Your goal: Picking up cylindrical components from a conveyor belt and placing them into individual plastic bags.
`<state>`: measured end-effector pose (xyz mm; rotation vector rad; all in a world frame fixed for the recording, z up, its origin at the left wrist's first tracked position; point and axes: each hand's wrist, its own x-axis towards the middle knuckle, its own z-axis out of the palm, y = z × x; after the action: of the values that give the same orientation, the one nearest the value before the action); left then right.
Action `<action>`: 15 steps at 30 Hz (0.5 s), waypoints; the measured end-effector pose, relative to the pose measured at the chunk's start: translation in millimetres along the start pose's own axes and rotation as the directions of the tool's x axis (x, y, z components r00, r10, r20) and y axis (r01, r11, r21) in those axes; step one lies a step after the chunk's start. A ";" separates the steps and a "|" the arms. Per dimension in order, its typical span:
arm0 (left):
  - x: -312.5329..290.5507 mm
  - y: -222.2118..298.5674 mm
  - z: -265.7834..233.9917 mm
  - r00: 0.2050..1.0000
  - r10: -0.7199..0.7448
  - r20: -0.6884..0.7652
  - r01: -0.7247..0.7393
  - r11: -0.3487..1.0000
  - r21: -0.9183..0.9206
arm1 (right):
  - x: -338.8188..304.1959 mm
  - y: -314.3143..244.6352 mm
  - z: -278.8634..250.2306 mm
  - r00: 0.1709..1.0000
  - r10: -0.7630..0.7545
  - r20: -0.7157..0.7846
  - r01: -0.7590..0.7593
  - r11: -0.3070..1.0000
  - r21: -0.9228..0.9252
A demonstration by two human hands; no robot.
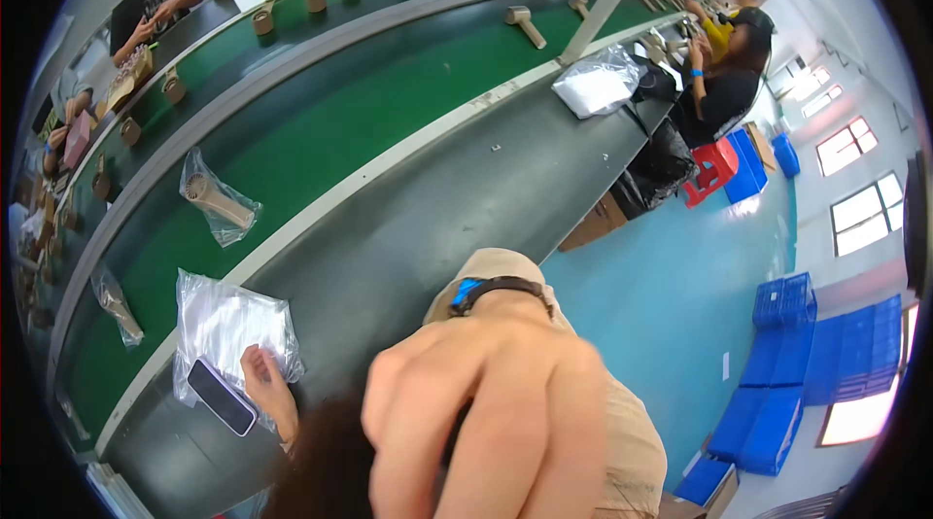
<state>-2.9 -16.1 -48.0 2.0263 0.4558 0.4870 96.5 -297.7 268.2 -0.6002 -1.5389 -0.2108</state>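
- Landmark: green conveyor belt (321, 121), running from lower left to upper right.
- Left hand (267, 391): on the grey ledge (437, 198) just beside the belt's near edge. It rests on a stack of clear plastic bags (228, 325) with the fingers bent. Whether they pinch a bag cannot be told.
- Dark flat phone (222, 396): lies on the same stack, touching the left hand on the side nearer the belt.
- Right hand (486, 422): raised close to the camera, well off the belt on the near side, blurred. The fingers are curled downward; no held item can be made out. A dark band with a blue patch (496, 291) sits at the wrist.
- On the belt: one clear bag holding a tan handled item (219, 198), and a second clear bag (117, 303) nearer the belt's lower-left end.
- Crumpled whitish plastic bag (598, 82): on the grey ledge, just beside the belt's near edge, far end.
- Brown cardboard box (595, 223): below the ledge.
- Blue crates (797, 344): stacked on the floor, well apart from the belt.
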 end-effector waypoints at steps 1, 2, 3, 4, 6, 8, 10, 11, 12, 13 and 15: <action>2.0 2.0 1.2 1.000 0.007 0.012 -0.007 1.000 0.002 | -5.4 6.5 17.3 0.990 -0.001 -0.143 0.032 0.977 0.210; 4.1 2.3 2.5 0.999 -0.019 0.027 0.020 1.000 -0.018 | -7.1 7.8 26.7 0.959 0.026 -0.281 0.094 0.910 0.404; 5.8 1.5 4.0 0.998 -0.046 0.043 0.048 0.998 -0.039 | -8.3 2.3 28.3 0.958 0.022 -0.287 0.097 0.914 0.394; 4.8 -8.9 3.8 1.000 -0.003 0.030 0.005 0.997 -0.081 | -0.2 -1.0 30.5 0.965 0.007 -0.262 0.098 0.918 0.383; 3.9 -12.8 3.6 1.000 0.007 0.025 -0.005 0.998 -0.066 | 13.5 -8.2 33.8 0.978 -0.023 -0.205 0.096 0.931 0.353; 3.9 -14.4 3.0 1.000 0.018 0.020 -0.017 0.998 -0.060 | 13.1 -0.9 40.6 0.977 -0.054 -0.206 0.123 0.933 0.338; 5.2 -15.1 3.4 0.999 0.000 0.048 0.003 0.997 -0.071 | 9.3 6.4 47.2 0.977 -0.082 -0.198 0.144 0.936 0.322; 4.5 -14.4 2.6 0.999 -0.005 0.047 0.008 0.997 -0.077 | 5.7 9.8 50.5 0.981 -0.063 -0.186 0.121 0.940 0.319; 4.8 -12.4 1.7 0.999 0.015 0.039 -0.011 0.996 -0.088 | 4.8 11.9 53.7 0.984 -0.043 -0.173 0.097 0.944 0.316; 5.1 -9.7 1.2 0.999 0.033 0.030 -0.030 0.995 -0.099 | 5.8 13.3 56.2 0.985 -0.036 -0.169 0.089 0.943 0.319; 5.5 -5.7 2.1 1.000 0.012 0.010 -0.011 0.992 -0.126 | 16.2 19.4 57.2 0.986 -0.121 -0.116 0.157 0.909 0.385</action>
<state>2.2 -12.2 -53.1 1.9103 0.3973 0.4998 57.1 -249.6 275.0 -0.1590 -1.4834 -0.0315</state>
